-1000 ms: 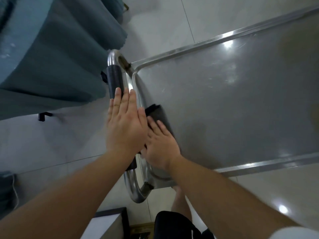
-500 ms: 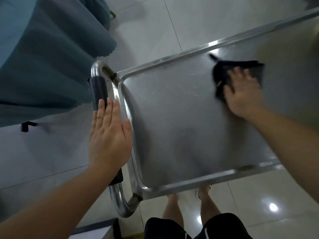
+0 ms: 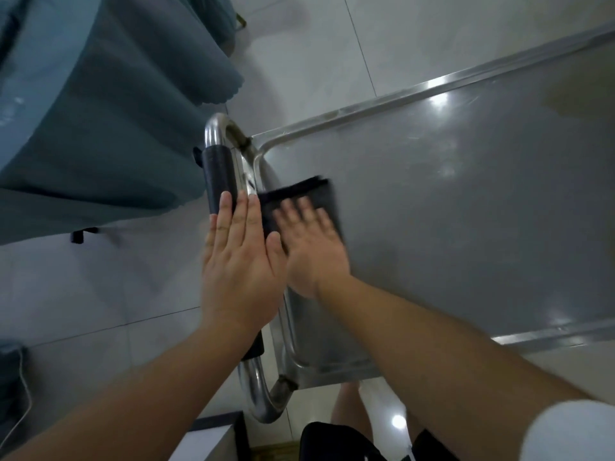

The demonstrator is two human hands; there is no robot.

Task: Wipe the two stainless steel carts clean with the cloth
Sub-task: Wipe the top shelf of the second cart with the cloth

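A stainless steel cart (image 3: 466, 227) fills the right half of the view, its flat top shiny with a raised rim. A dark cloth (image 3: 309, 197) lies on the top near the left rim. My right hand (image 3: 309, 247) presses flat on the cloth with straight fingers. My left hand (image 3: 239, 257) rests flat on the cart's handle (image 3: 218, 168), a steel tube with a black grip, fingers straight and together. Only one cart is in view.
A teal fabric-covered piece of furniture (image 3: 93, 111) stands close at the left of the handle. Pale floor tiles (image 3: 100, 294) surround the cart. A white-topped box (image 3: 203, 444) sits at the bottom edge, next to my legs (image 3: 349, 410).
My right hand has swept the cloth back from the far middle of the cart top to the left rim beside the handle. My left hand has stayed on the handle.
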